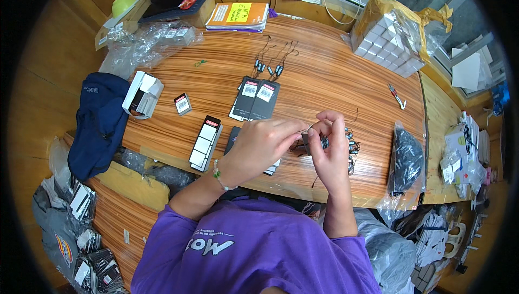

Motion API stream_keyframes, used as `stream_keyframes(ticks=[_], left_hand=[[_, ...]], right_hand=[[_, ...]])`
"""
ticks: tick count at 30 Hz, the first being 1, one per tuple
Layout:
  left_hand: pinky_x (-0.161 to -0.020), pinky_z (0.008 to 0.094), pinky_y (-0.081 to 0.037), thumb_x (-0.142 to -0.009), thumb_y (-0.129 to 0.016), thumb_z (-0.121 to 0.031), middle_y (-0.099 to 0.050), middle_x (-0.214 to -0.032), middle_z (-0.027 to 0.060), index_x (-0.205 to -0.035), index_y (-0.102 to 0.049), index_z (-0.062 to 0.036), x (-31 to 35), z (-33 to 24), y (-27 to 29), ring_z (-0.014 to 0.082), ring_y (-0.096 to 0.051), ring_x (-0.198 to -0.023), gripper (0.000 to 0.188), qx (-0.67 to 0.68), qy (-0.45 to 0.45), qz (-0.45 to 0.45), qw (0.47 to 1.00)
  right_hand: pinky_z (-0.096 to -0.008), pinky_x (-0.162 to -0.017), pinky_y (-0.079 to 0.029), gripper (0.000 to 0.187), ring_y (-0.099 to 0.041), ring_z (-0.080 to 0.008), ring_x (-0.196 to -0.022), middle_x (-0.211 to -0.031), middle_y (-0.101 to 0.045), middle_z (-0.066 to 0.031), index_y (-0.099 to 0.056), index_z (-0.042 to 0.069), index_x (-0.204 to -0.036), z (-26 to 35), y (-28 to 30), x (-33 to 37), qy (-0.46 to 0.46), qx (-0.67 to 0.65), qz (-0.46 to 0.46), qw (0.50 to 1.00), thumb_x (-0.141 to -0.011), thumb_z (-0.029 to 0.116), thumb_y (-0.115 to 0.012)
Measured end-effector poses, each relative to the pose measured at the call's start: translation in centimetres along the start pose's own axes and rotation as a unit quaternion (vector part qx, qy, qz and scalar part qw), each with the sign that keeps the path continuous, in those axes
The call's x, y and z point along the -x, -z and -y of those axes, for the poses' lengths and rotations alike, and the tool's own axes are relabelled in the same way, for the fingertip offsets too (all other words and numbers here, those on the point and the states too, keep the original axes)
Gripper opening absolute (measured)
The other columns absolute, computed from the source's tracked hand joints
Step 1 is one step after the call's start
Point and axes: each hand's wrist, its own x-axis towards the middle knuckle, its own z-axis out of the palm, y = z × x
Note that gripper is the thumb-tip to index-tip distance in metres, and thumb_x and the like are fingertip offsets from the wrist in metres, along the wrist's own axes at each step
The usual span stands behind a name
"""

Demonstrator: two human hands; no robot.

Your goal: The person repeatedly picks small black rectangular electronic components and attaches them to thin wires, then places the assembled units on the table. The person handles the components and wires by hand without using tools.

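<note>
While the left hand (265, 143) presses its fingers together, contents too small to tell, the right hand (331, 148) pinches a dark-grey flat card (306, 144) over the near brown wood-grained desk (335, 72), apparently steadying it; black beaded cords (352, 151) lie just right, probably for easy reach.

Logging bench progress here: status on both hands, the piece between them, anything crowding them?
Left hand and right hand nearly meeting, exact grip unclear. Small dark piece between them, partly hidden. Corded pile close beside right hand.

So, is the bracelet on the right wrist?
No, the bracelet circles the wrist of the left hand, while the right hand has a bare wrist.
</note>
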Motion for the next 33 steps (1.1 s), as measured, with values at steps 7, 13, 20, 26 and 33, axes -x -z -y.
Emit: stream_keyframes(ticks=[7,13,20,26,33], left_hand=[[-0.062,0.0314,-0.05,-0.079,-0.061,-0.011,-0.065,-0.086,0.009,-0.093,-0.064,-0.0056,-0.5,-0.3,0.7,0.0238,-0.063,-0.072,0.015,-0.01,-0.027,0.016,0.999],[-0.069,0.0307,-0.046,-0.07,-0.065,-0.013,-0.064,-0.087,-0.0009,-0.088,-0.067,-0.0121,-1.2,-0.2,0.8,0.0175,-0.058,-0.083,0.019,-0.134,-0.135,-0.057,0.98],[-0.068,0.0285,-0.038,-0.065,-0.064,-0.019,-0.06,-0.089,-0.0081,-0.08,-0.068,-0.0204,-1.1,1.3,0.0,0.0126,-0.05,-0.081,0.016,-0.175,-0.283,-0.111,0.937],[-0.069,0.0312,-0.043,-0.067,-0.065,-0.006,-0.063,-0.09,-0.0032,-0.08,-0.066,-0.012,-1.9,2.7,0.0,0.0159,-0.055,-0.077,0.015,0.059,-0.201,-0.064,0.976],[-0.075,0.0278,-0.046,-0.074,-0.057,0.01,-0.062,-0.095,0.0091,-0.084,-0.059,-0.0023,-2.5,3.0,-1.3,0.0202,-0.06,-0.087,0.016,0.243,-0.053,-0.019,0.969]], right_hand=[[-0.0215,-0.067,-0.042,0.025,-0.053,-0.0094,-0.072,-0.076,-0.058,-0.0051,-0.041,0.0,-0.108,-1.3,-0.2,0.4,-0.047,-0.145,-0.001,0.988,-0.085,-0.003,-0.051],[-0.0203,-0.072,-0.043,0.02,-0.056,-0.0084,-0.079,-0.08,-0.06,-0.0041,-0.047,-0.001,-0.108,-0.7,1.0,-0.3,-0.124,-0.318,0.049,0.939,-0.088,0.004,-0.052],[-0.0226,-0.078,-0.038,0.008,-0.049,-0.0083,-0.084,-0.09,-0.054,-0.0023,-0.052,0.005,-0.095,-2.0,1.4,-0.4,-0.136,-0.387,0.073,0.909,-0.089,0.01,-0.052],[-0.0295,-0.075,-0.037,0.009,-0.047,-0.0154,-0.078,-0.081,-0.05,-0.0053,-0.045,0.008,-0.091,-1.4,1.5,-1.3,-0.019,-0.496,0.036,0.867,-0.093,0.018,-0.046],[-0.0237,-0.056,-0.033,0.01,-0.037,-0.013,-0.055,-0.057,-0.039,-0.0023,-0.043,0.008,-0.097,-1.7,0.9,-2.3,0.004,-0.569,-0.001,0.822,-0.094,0.017,-0.044]])
